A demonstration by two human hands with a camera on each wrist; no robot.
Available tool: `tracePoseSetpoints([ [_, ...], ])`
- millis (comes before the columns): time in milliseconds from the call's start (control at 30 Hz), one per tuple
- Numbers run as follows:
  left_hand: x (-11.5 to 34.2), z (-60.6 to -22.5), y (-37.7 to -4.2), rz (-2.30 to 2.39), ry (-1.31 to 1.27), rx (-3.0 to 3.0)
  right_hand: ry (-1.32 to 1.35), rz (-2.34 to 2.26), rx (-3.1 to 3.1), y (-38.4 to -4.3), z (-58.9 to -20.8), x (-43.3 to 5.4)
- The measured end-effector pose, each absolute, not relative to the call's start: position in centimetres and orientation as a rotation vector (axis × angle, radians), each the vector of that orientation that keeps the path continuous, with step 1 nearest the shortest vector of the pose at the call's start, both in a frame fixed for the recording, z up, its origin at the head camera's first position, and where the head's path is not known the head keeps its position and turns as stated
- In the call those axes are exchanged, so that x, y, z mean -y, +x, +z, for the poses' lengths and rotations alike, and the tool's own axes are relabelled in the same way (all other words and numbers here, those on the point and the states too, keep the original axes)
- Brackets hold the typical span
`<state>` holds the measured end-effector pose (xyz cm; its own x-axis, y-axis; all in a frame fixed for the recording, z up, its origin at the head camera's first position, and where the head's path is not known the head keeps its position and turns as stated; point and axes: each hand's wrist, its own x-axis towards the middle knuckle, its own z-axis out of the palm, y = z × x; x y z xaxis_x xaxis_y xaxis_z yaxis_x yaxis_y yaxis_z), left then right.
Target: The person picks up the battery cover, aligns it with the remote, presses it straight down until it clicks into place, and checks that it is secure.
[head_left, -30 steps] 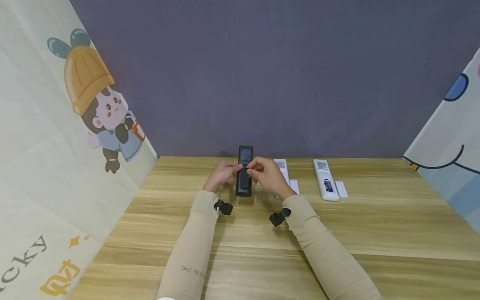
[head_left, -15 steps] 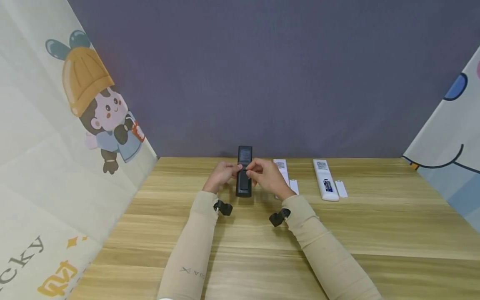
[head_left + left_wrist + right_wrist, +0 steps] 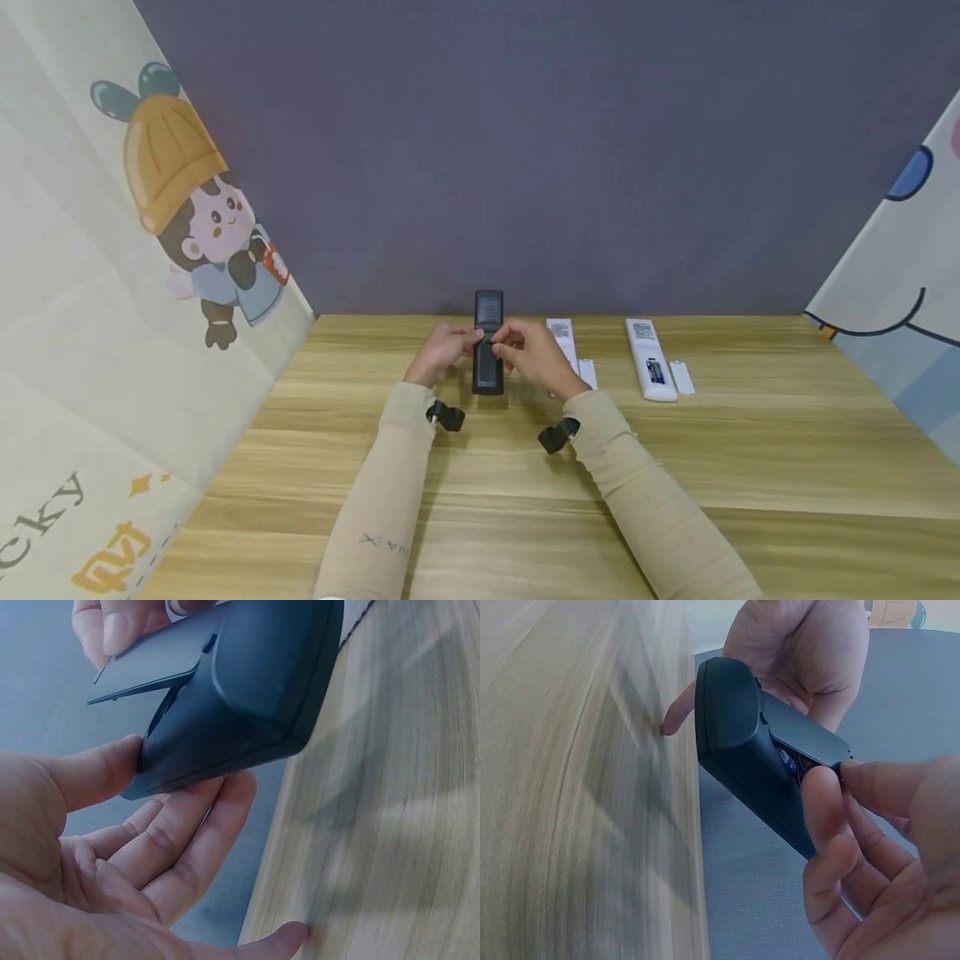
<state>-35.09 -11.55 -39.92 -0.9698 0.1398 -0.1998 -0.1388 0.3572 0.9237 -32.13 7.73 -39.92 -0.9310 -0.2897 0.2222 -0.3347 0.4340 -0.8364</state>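
A black remote control (image 3: 489, 310) is held up near the back of the table with its rear side showing. My left hand (image 3: 444, 348) grips its left edge, thumb on one face and fingers beneath. From the other side, my right hand (image 3: 532, 354) pinches the end of the black battery cover (image 3: 150, 667) between thumb and index finger. That cover slants: its far end sits against the remote's lower end, while the pinched end is raised. Through the gap in the right wrist view, something blue (image 3: 787, 760) shows inside the battery compartment.
To the right lie two white remotes face down, one (image 3: 562, 333) partly behind my right hand and one (image 3: 645, 342) with batteries (image 3: 656, 372) exposed. Beside them lie white battery covers (image 3: 587, 375). A dark grey panel (image 3: 525, 167) rises behind the wooden table (image 3: 495, 508).
The battery cover lines up more squarely with the black remote's lower half than a second ago. Both hands keep their hold in nearly the same place.
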Motion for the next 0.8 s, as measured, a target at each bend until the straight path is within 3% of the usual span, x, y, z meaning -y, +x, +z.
tracePoseSetpoints([
  [800, 11.63, -39.91, -35.09, 1.682, 0.020, -2.334, 0.544, 1.370, 2.657, -32.46, -40.77, -7.32],
])
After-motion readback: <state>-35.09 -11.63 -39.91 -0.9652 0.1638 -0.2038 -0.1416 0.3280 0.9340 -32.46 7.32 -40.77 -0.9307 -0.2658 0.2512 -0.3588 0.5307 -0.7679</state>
